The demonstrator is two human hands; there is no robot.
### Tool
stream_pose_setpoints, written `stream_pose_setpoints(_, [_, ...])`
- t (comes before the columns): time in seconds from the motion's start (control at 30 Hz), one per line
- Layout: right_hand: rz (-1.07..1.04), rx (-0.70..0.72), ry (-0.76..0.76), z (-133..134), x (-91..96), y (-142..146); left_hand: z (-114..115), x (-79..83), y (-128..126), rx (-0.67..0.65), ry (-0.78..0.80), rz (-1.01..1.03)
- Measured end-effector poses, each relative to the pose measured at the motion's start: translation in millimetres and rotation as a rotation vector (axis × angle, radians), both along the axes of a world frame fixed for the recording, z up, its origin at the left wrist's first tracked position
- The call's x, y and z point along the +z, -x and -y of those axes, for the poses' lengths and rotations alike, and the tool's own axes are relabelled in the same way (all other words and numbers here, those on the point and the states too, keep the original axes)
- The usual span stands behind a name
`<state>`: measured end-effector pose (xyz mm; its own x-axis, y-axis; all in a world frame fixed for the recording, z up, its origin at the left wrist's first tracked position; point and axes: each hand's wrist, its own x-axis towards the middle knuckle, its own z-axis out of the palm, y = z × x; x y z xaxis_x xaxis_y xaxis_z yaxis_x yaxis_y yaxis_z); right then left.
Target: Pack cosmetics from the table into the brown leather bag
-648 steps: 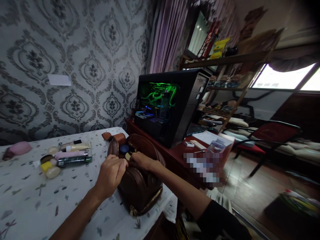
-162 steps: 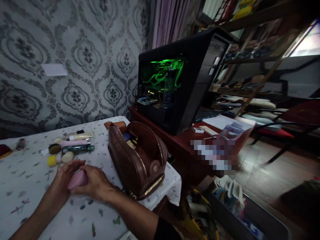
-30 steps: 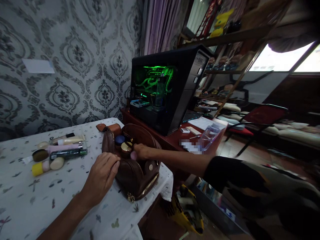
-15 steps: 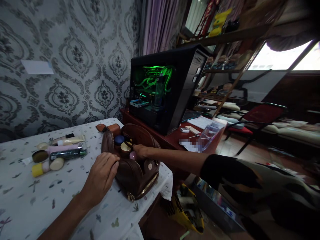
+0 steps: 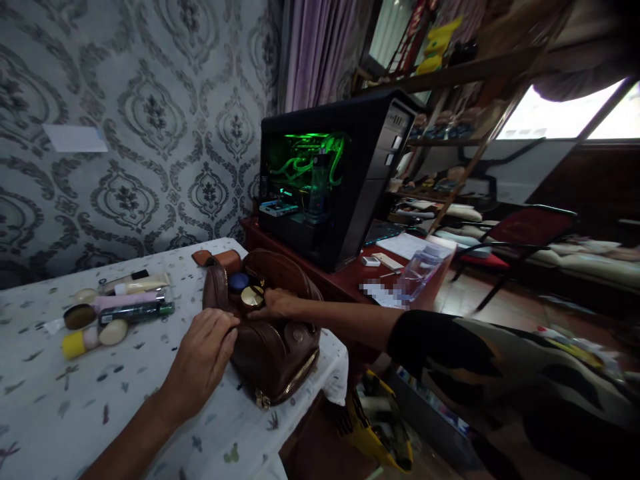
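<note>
A brown leather toiletry bag (image 5: 273,353) stands unzipped near the right edge of the table. My left hand (image 5: 203,357) grips the bag's near rim, fingers curled over it. My right hand (image 5: 275,305) reaches into the bag's mouth with its fingers pushed down inside, so what they hold is hidden. A gold-lidded jar (image 5: 251,297) and a blue-lidded jar (image 5: 239,281) sit in the bag beside my right fingers.
Several tubes, bottles and round compacts (image 5: 116,310) lie on the patterned tablecloth (image 5: 65,393) at the left. A small brown pouch (image 5: 220,257) lies behind the bag. A green-lit computer case (image 5: 330,180) stands on a red desk (image 5: 350,277) to the right, with a chair beyond.
The pink object seen at my right fingertips half a second ago is out of sight now, and my right hand has pressed lower into the bag. My left hand stays on the rim.
</note>
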<state>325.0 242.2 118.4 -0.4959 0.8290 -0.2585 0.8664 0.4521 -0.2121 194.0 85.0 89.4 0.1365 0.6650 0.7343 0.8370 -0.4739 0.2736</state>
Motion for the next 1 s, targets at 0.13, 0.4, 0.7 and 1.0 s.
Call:
stream_pose_setpoints(0.13, [0.035,-0.002,-0.004,0,-2.5,2,0,-0.3,0,-0.002,0.000,0.000])
stream_pose_setpoints(0.4, [0.063,0.011,-0.004,3,-0.8,3,0,0.4,1,-0.006,-0.001,-0.021])
stream_pose_setpoints(0.7, [0.053,0.022,0.012,1,-5.9,3,-1,-2.1,2,-0.004,0.004,-0.038])
stream_pose_setpoints(1.0, [0.101,0.055,0.041,3,5.8,-2,1,-2.7,4,-0.005,0.003,-0.073])
